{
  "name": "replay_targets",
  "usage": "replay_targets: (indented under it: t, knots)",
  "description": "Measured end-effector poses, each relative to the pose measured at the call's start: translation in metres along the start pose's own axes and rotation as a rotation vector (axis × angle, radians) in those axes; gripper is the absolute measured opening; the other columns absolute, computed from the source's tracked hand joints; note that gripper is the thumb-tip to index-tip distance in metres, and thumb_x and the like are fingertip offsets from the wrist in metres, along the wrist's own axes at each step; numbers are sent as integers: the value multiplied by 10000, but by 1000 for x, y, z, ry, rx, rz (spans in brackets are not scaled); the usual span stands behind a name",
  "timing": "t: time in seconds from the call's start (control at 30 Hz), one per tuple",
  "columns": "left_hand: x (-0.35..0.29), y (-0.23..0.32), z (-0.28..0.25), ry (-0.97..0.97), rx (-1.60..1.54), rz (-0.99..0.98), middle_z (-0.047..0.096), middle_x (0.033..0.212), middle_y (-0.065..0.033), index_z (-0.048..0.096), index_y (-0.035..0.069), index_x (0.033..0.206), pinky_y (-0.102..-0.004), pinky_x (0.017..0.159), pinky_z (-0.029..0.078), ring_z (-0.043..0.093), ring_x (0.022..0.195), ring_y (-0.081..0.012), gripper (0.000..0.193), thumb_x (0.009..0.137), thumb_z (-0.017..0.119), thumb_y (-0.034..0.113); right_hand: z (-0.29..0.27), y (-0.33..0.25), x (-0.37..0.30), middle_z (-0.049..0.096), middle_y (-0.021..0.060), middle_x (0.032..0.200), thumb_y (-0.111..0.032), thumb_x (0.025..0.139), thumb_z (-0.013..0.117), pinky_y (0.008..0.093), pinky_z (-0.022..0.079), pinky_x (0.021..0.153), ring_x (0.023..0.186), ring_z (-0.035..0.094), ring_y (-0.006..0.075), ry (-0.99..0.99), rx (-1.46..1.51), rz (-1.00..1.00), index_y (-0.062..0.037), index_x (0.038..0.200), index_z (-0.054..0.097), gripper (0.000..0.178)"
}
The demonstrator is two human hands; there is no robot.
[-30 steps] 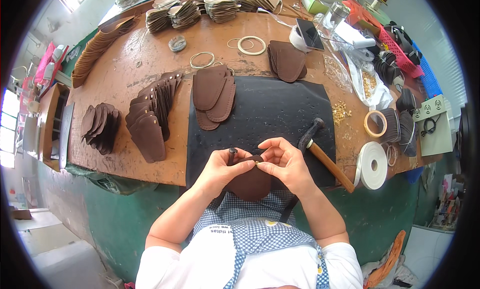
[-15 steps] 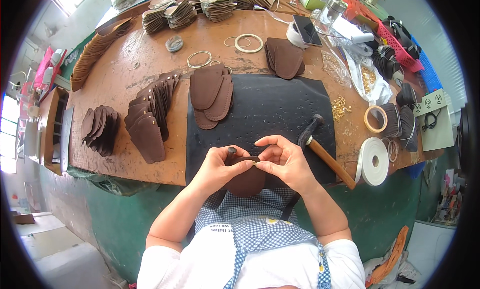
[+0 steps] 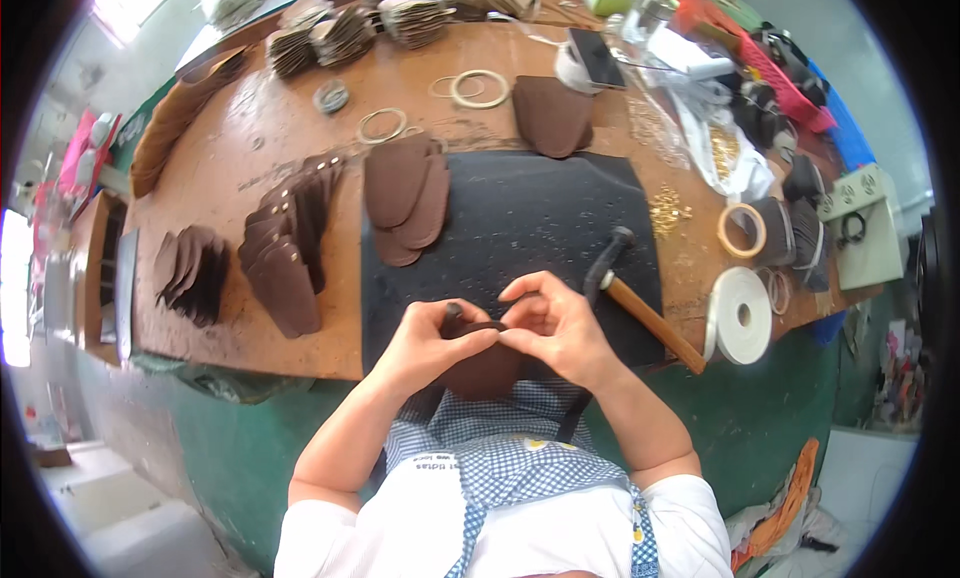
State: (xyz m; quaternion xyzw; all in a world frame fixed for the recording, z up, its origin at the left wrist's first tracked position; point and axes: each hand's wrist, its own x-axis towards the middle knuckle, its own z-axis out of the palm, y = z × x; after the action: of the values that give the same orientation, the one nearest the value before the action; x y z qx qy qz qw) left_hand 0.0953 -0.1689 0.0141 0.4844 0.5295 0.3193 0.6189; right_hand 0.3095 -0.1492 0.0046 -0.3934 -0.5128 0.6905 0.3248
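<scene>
A brown leather piece point(image 3: 482, 375) with a rounded lower end is held at the mat's near edge. My left hand point(image 3: 430, 343) is closed on it, thumb along its upper edge, and the end of a short dark rod-like tool point(image 3: 453, 310) pokes up between the fingers. With thumb and fingertips, my right hand point(image 3: 555, 330) pinches at the same edge; anything tiny between them is hidden. Right of my hands, a hammer point(image 3: 645, 313) with a wooden handle lies across the black mat point(image 3: 520, 208). Small gold metal fittings point(image 3: 668, 211) are scattered beside the mat.
Brown leather pieces point(image 3: 405, 188) overlap on the mat, with more stacks point(image 3: 285, 263) to the left and one stack point(image 3: 553, 113) behind. A white tape roll point(image 3: 742, 316) and a tan tape ring point(image 3: 742, 230) are at right. A phone point(image 3: 597, 58) and pink basket point(image 3: 785, 88) stand farther back.
The view has shifted slightly, so the table's contents appear a little farther left. A small gold bit seen earlier at the right fingertips is no longer visible. Both hands stay together at the leather edge.
</scene>
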Motion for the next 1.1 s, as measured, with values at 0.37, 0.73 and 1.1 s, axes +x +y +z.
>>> replay_targets:
  t: [0.37, 0.73, 1.1]
  knots:
    - [5, 43, -12, 365, 305, 725, 674, 746, -54, 691, 15, 780, -284, 629, 453, 592, 658, -139, 145, 680, 750, -72, -64, -26, -7, 689, 47, 943, -42, 948, 682, 281, 563, 801, 866, 674, 112, 282, -78, -168, -13, 1173, 614, 237]
    - [36, -22, -23, 23, 1268, 1168, 614, 988, -32, 686, 33, 1025, -321, 624, 491, 549, 761, -197, 382, 647, 734, 58, -264, -9, 80, 724, 117, 890, -154, 860, 713, 389, 554, 736, 807, 699, 282, 900, -1259, -281, -77, 856, 736, 80]
    - [6, -46, -9, 146, 1268, 904, 604, 1172, -92, 670, -18, 1189, -308, 675, 529, 574, 836, -217, 547, 643, 694, 0, -265, -32, 118, 715, 166, 857, -157, 839, 690, 471, 553, 771, 826, 696, 370, 1007, -1314, -241, -55, 815, 738, 115]
